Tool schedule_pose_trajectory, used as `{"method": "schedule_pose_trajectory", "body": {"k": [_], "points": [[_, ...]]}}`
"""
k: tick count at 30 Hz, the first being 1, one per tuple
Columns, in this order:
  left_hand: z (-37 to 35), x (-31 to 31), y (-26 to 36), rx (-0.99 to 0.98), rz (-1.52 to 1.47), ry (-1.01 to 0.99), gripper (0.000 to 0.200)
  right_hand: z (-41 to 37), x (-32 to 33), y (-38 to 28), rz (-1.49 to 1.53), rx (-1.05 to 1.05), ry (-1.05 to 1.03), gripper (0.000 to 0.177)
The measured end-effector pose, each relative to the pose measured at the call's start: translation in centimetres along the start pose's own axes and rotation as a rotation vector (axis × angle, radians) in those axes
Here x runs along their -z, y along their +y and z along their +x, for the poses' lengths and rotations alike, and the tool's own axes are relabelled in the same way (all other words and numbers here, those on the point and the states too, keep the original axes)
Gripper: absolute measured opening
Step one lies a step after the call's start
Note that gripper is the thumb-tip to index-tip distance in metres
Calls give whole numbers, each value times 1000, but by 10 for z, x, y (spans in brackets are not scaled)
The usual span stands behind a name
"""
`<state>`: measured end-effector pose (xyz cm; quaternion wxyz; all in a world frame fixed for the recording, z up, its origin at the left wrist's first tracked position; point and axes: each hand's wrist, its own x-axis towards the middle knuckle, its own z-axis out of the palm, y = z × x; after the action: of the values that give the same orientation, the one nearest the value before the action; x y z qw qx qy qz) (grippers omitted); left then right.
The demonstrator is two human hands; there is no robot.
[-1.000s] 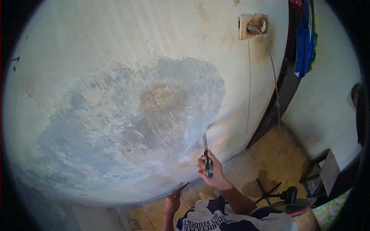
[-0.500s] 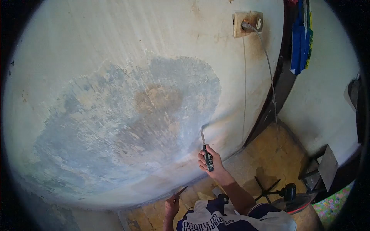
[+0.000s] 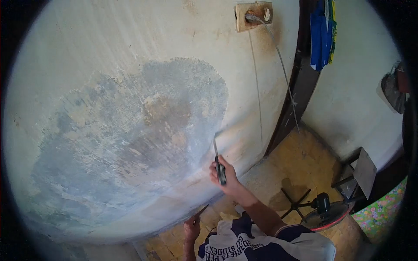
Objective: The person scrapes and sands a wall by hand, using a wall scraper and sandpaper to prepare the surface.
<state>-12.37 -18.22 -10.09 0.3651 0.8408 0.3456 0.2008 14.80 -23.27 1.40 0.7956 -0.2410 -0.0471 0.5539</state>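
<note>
My right hand (image 3: 226,172) is wrapped round the dark, paint-spattered handle of a scraper (image 3: 216,145). Its narrow metal blade points up, and the tip meets the wall at the lower right border of a rough grey patch (image 3: 104,126) where the paint is gone. Lower down, my left hand (image 3: 191,227) is closed on a thin, dark, pointed tool (image 3: 202,210), held away from the wall; its exact kind cannot be made out. White painted wall (image 3: 244,113) surrounds the bare patch.
A socket (image 3: 254,16) with a plugged-in grey cable (image 3: 284,65) is on the wall at upper right. Beyond the dark door frame (image 3: 300,87) are blue packaging (image 3: 320,39), a fan (image 3: 322,204), a small metal stand (image 3: 365,173) and tiled floor (image 3: 283,158).
The whole view has shifted, so the wall and socket sit further left and higher. My right hand keeps the scraper by the patch's border, and my left hand still holds the pointed tool.
</note>
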Motion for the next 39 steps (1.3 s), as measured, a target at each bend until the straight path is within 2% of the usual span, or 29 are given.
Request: {"method": "schedule_pose_trajectory", "body": {"k": [3, 6, 7, 9, 12, 15, 18, 21, 24, 27, 30, 31, 35, 38, 39], "points": [[-3, 4, 14, 36, 68, -76, 25, 15, 11, 5, -121, 35, 147, 42], [-4, 1, 10, -162, -42, 59, 24, 1, 31, 8, -490, -58, 67, 39], [-5, 1, 10, -65, -23, 15, 24, 2, 55, 16, -671, -82, 16, 31], [-11, 7, 8, 135, 19, -79, 25, -17, 63, 19, -971, -54, -8, 31], [-18, -4, -10, 100, -108, 9, 24, -46, 77, 12, -1757, 472, -244, 36], [-21, 2, 5, 136, -52, -3, 23, -68, 64, -3, -1813, 457, -38, 43], [-28, -15, -29, 29, -83, 95, 21, -82, 17, -34, -1476, 443, -21, 38], [-24, -4, -8, 160, -34, 18, 20, -81, 6, -50, -1493, 468, -74, 24], [-20, 1, 2, 196, 12, 25, 20, -58, 22, -46, -1355, 831, -139, 25], [-19, -10, -16, 50, -55, 120, 21, -40, 14, -39, -1145, 717, -277, 31], [-21, -10, -13, 141, 5, 119, 21, -28, -4, -49, -1524, 1040, -474, 38], [-21, -9, -7, 135, 0, 145, 21, -22, -9, -50, -1593, 1146, -529, 49], [-19, -11, 7, 171, -9, 189, 22, 11, -24, -40, -1355, 1374, -960, 54], [-14, -12, 15, 269, -12, 189, 22, 59, -4, -48, -1393, 1532, -1039, 52], [-16, -12, 18, 311, -15, 187, 23, 79, 3, -54, -1428, 1546, -876, 43]]}}
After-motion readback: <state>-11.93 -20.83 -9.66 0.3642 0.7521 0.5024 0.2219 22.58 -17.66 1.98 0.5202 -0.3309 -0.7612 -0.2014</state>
